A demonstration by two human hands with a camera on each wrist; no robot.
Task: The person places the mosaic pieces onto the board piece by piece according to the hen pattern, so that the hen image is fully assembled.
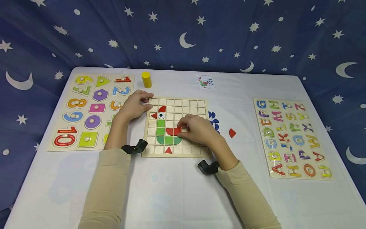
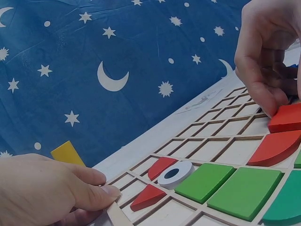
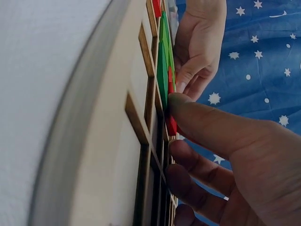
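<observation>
A wooden grid board lies on the table with colored pieces forming a bird. My left hand holds its far left corner between thumb and fingers. Over the board's middle, my right hand pinches a red square piece, beside a red quarter-round piece. Green squares run down from the white eye piece, with a red triangle left of it. Another red triangle sits below the green rounded pieces. The right hand hides some cells in the head view.
Blue pieces and a red quarter-round piece lie right of the board. A pattern card and a yellow cylinder are behind it. A number puzzle lies left, a letter puzzle right.
</observation>
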